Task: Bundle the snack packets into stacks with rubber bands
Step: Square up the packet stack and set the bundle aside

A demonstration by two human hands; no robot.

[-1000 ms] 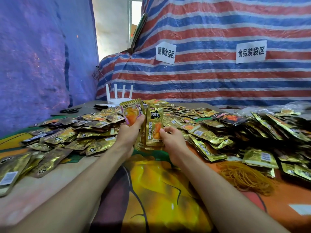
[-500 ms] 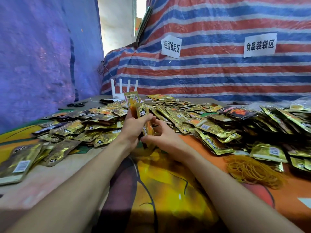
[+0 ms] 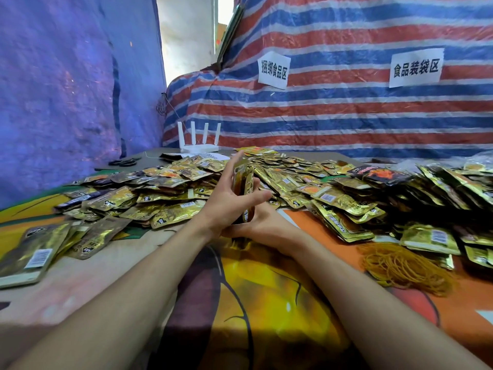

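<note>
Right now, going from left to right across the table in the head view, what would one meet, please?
Flat gold packet at the left edge → black scissors → white router → held stack of packets → pile of rubber bands.
</note>
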